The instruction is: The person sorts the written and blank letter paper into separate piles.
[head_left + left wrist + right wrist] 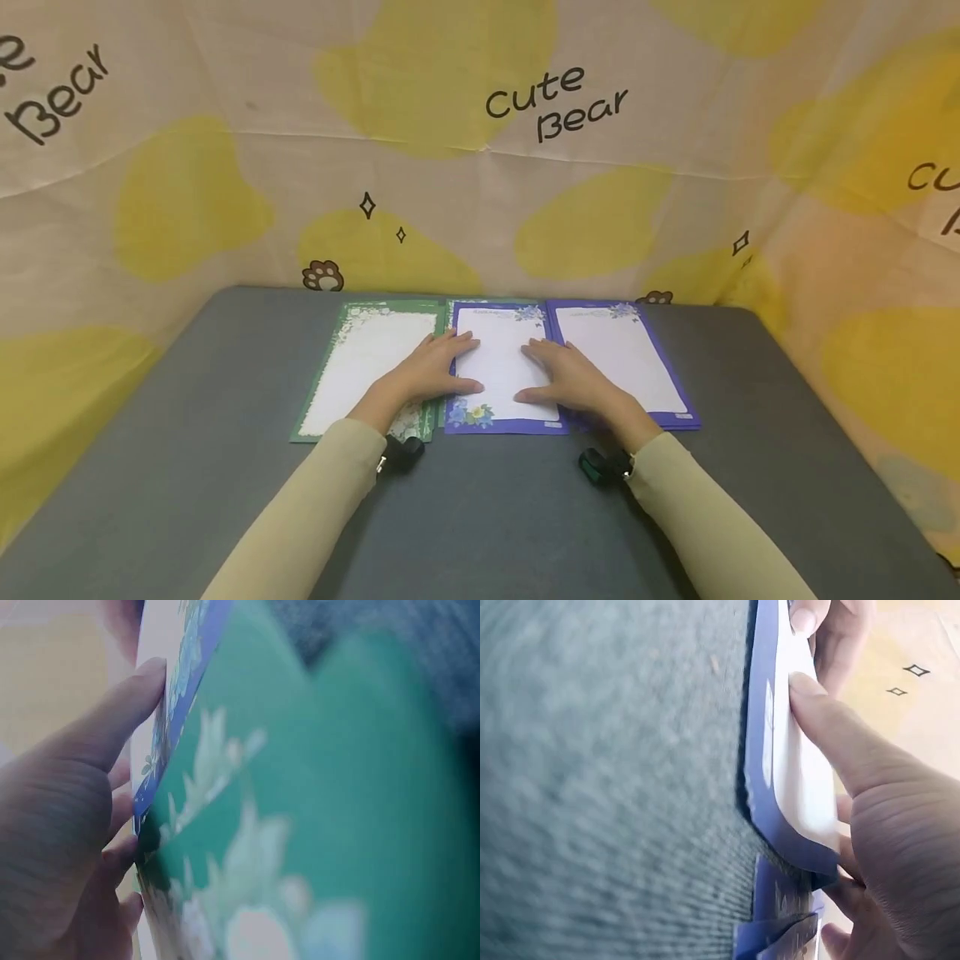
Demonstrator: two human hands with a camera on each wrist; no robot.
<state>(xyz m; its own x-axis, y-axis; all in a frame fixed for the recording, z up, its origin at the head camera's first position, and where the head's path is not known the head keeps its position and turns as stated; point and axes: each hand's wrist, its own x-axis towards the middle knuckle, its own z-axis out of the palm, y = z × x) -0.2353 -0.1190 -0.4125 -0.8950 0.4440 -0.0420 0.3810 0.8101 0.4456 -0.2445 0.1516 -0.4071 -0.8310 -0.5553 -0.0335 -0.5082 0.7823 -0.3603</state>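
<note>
In the head view a white sheet with a purple floral border (501, 354) lies in the middle of a row of papers, over a green-bordered one whose edge peeks out. My left hand (429, 367) rests on its left side, thumb and fingers spread and fairly straight. On its right side rests my right hand (572, 375), with thumb and fingers likewise extended towards the centre. The left wrist view shows the left thumb (131, 701) on the sheet near its blue flowers. In the right wrist view the right thumb (832, 724) touches the white area.
Left of the middle sheet lies a green-bordered paper (360, 358); to the right lie stacked purple-bordered papers (618, 358). All are on a dark grey table (487, 517). A yellow-and-cream printed cloth (420, 100) hangs behind and at both sides.
</note>
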